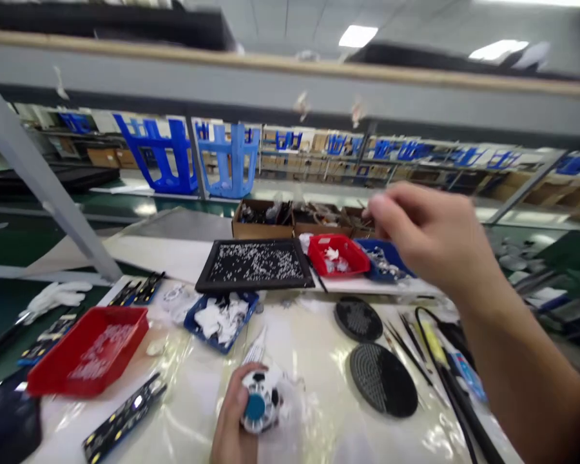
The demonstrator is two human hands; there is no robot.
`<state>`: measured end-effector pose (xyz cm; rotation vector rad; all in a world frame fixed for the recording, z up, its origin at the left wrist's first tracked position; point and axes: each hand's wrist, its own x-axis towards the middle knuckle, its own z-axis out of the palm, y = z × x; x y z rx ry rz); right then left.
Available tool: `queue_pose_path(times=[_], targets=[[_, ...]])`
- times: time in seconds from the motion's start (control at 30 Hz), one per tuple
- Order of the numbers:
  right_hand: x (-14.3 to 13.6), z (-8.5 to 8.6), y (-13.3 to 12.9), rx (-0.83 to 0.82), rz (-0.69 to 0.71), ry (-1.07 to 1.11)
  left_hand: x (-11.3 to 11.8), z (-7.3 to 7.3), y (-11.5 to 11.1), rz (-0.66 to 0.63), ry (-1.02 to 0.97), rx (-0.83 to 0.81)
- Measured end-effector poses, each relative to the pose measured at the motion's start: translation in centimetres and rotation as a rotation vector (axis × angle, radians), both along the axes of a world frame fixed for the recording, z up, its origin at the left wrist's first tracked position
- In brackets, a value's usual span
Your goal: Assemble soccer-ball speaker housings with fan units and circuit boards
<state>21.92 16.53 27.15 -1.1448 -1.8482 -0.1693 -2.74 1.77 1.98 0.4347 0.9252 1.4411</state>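
In front of the blue tray (203, 339), the left hand (231, 415) is gripping a round white part (263, 394), teal disc (256, 408) facing the camera, long axis unclear. Right of the tray, the right hand (428, 232) is hovering, fingers bent together, any contents hidden.

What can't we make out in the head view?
Head view:
- Right hand: blurred, fingers curled; whether it holds anything is unclear.
- White disc: underside hidden by left hand.
- Tube: lower end hidden near the left hand; print too small.
- Bits in black tray: too small to identify.
- Dark object: cut off by left edge.
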Motion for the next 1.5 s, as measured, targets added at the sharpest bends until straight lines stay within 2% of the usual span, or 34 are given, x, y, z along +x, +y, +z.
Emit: queue_pose_path(times=[0.1,0.17,0.23,0.33,0.43,0.5,0.6,0.77,0.93,1.03,1.23,1.37,1.5], targets=[[0.3,-7.7,-6.6,-0.237,0.206,-0.298,1.3,0.3,-0.6,0.171,-0.096,0.008],[0.2,-12.8,-10.1,-0.395,0.285,-0.230,2.0,0.2,-0.9,0.186,-0.072,0.073],[-0.6,-17.2,-12.7,-0.606,0.335,-0.043,2.4,-0.3,-1.3,0.079,0.006,0.139],[-2.5,-21.7,-14.5,-0.750,0.328,0.382,2.4,-1.3,-1.9,-0.170,0.139,0.282],[-4.0,-24.0,-14.9,-0.733,0.307,0.635,1.5,-1.4,-1.9,-0.318,0.327,0.433],[-4.4,-24.8,-14.9,-0.721,0.300,0.673,0.9,-0.9,-1.6,-0.385,0.473,0.495],[-4.5,-25.2,-15.1,-0.724,0.311,0.678,0.5,-0.2,-1.0,-0.430,0.564,0.531],[-4.5,-24.2,-15.6,-0.724,0.363,0.621,0.7,-0.9,-1.0,-0.292,0.655,0.480],[-5.0,-24.0,-15.7,-0.633,0.262,0.527,1.0,-1.8,-1.7,-0.222,0.752,0.495],[-5.4,-24.5,-15.8,-0.611,0.232,0.536,1.0,-1.8,-1.8,-0.223,0.724,0.472],[-5.7,-24.8,-15.6,-0.641,0.325,0.622,0.5,-1.6,-1.7,-0.196,0.604,0.392],[-5.4,-24.7,-15.5,-0.622,0.312,0.536,0.2,-1.5,-1.5,-0.238,0.502,0.357],[-4.7,-24.7,-15.3,-0.695,0.375,0.517,0.1,-1.3,-1.4,-0.268,0.426,0.353]])
